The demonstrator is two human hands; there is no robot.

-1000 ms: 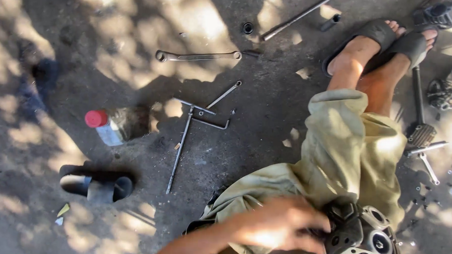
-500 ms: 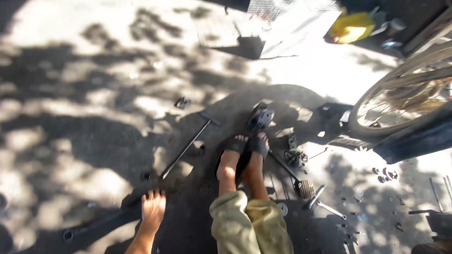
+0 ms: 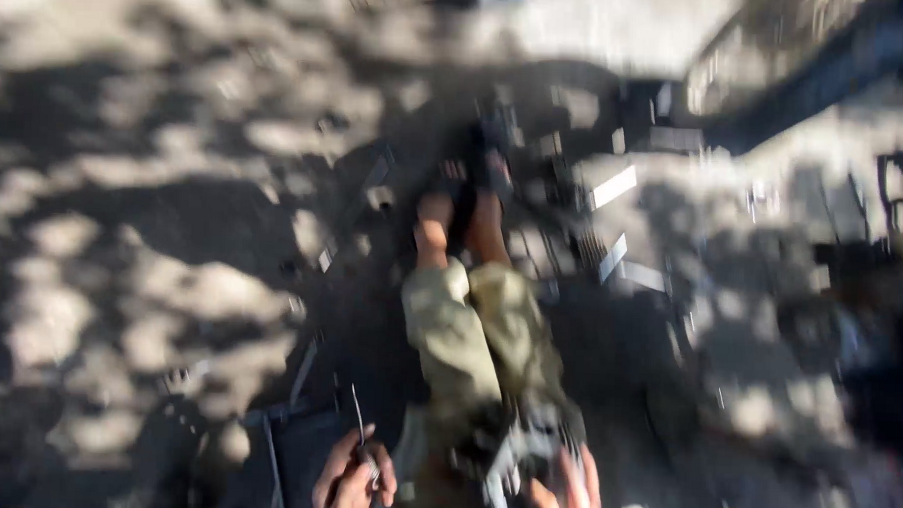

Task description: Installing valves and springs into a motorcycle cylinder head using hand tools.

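While the head view is smeared by motion blur, the person is sitting on shaded, sun-dappled ground with both olive-trousered legs stretched away from the camera and a grey metal engine part resting on the lap.

The left hand is sitting just left of that engine part, its fingers curled closed around a thin metal rod, probably a slim tool. The rod's long axis is running nearly upright in the picture, its free tip pointing away from the body, toward the feet, and leaning slightly left. The right hand is lying at the right edge of the engine part with fingers partly spread and pressed to it; whether they are actually gripping it I cannot tell through the blur.

As for progress, the tool looks freshly in hand and is not touching the engine part, so the work on that part appears to be only starting or between steps; nothing visible shows a fastener removed or fitted. Beyond the engine part, past the sandalled feet, scattered pale metal pieces are lying on the ground, too blurred to name.
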